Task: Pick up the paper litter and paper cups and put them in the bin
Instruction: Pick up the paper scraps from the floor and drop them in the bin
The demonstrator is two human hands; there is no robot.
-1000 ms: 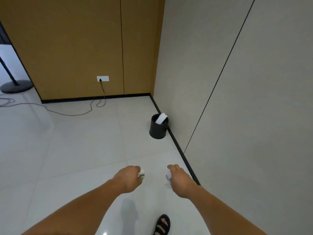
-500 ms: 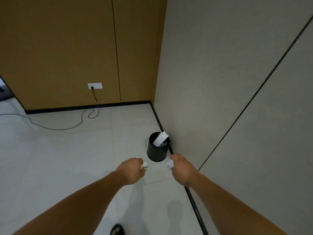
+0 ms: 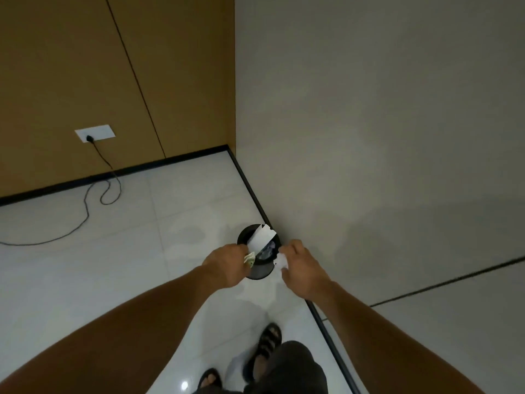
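Note:
A small black bin [image 3: 260,270] stands on the floor against the right wall. A white sheet of paper [image 3: 260,238] sticks up out of it, with more crumpled paper inside. My left hand [image 3: 225,264] grips a small greenish scrap of paper [image 3: 250,258] at the bin's left rim. My right hand [image 3: 302,267] pinches a white scrap of paper [image 3: 281,261] at the bin's right rim. Both hands hover just above the bin's opening.
A black cable [image 3: 85,211] runs across the white tiled floor from a wall socket [image 3: 95,133] on the brown panel wall. The grey wall and its black skirting [image 3: 324,322] lie close on the right. My sandalled feet [image 3: 267,345] stand just behind the bin.
I have walked up to the bin. Both hands, still holding their scraps, have moved from short of the bin to either side of its opening.

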